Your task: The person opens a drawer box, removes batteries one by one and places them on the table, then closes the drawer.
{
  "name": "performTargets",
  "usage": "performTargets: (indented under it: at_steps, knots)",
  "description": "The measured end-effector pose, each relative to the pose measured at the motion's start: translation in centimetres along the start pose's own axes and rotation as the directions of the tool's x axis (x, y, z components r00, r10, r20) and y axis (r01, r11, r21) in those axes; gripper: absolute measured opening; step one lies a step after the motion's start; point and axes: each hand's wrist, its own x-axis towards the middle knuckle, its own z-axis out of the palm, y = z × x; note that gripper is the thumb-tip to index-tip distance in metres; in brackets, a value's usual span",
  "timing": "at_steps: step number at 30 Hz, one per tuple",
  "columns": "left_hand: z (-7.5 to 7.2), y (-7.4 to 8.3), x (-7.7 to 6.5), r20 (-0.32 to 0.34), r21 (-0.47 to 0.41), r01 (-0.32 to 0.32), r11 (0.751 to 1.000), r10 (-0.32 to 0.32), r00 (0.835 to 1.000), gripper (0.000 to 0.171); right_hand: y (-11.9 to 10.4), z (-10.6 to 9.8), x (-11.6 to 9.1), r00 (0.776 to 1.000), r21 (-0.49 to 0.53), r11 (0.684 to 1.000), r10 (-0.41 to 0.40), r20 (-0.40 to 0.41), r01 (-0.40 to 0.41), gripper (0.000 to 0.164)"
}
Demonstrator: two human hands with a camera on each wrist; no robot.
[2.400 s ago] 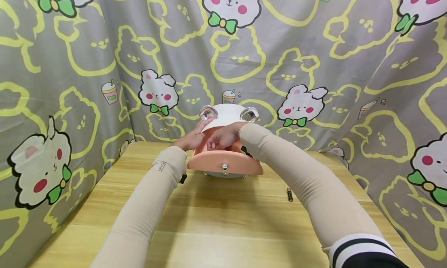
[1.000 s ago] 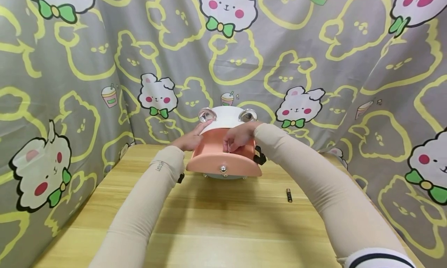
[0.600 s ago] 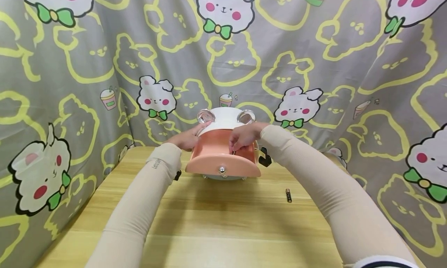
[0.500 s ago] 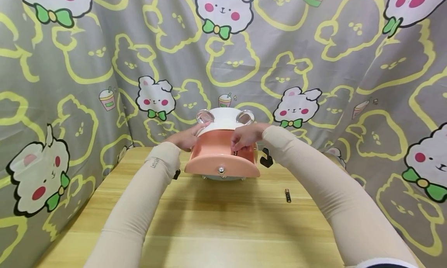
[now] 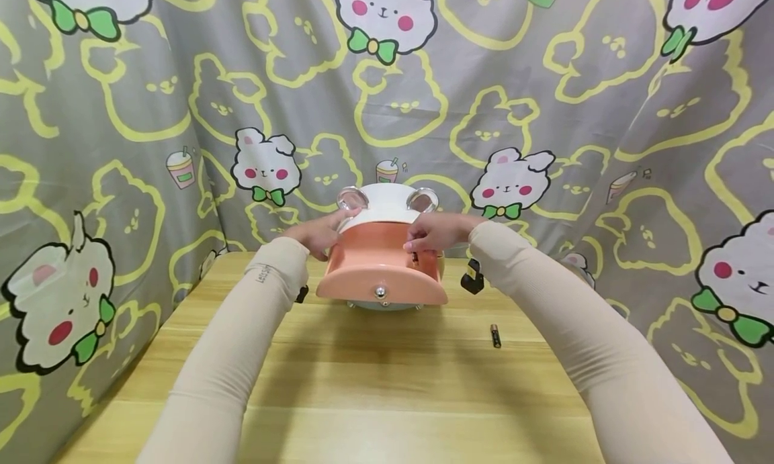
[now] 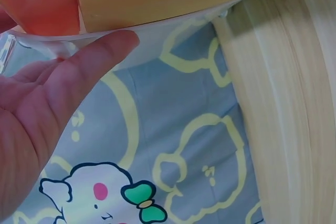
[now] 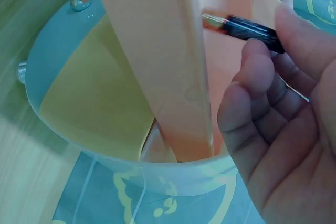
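Observation:
A white rounded storage box [image 5: 387, 202] with clear, silver-rimmed round ears stands towards the back of the table. Its salmon-pink drawer [image 5: 381, 284] is tilted out at the front, with a silver knob. At the box's left side my left hand [image 5: 318, 236] grips the edge; one digit lies along the white rim in the left wrist view. My right hand [image 5: 440, 231] is over the right part of the drawer's opening. It pinches a black battery [image 7: 252, 31] with a copper-coloured end between thumb and fingers, that end pointing towards the drawer wall.
Another black and copper battery [image 5: 496, 336] lies on the wooden table [image 5: 363, 390], right of the box and nearer me. A grey patterned curtain [image 5: 514, 101] hangs behind the box and on both sides.
My right hand has moved from the middle of the drawer to its right side and lifted a little, bringing the battery into view. The left hand stays on the box.

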Motion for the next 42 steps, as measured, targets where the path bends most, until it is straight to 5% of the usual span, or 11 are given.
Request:
performTargets:
  at_steps: [15, 23, 42]
  knots:
    - [0.2, -0.1, 0.0, 0.007, -0.039, 0.029, 0.999, -0.029, 1.000, 0.082, 0.4, 0.6, -0.8, 0.995, 0.204, 0.979, 0.048, -0.092, -0.028, 0.013]
    - [0.1, -0.2, 0.2, 0.016, -0.069, 0.034, 0.997, -0.033, 0.999, 0.083, 1.0, 0.6, -1.7, 0.981, 0.346, 0.938, 0.087, -0.176, -0.021, 0.013]
    - [0.1, -0.5, 0.3, 0.010, -0.109, 0.030, 0.994, -0.029, 1.000, 0.080, 3.3, 1.0, -4.4, 0.969, 0.368, 0.928, 0.136, -0.205, -0.052, 0.021]
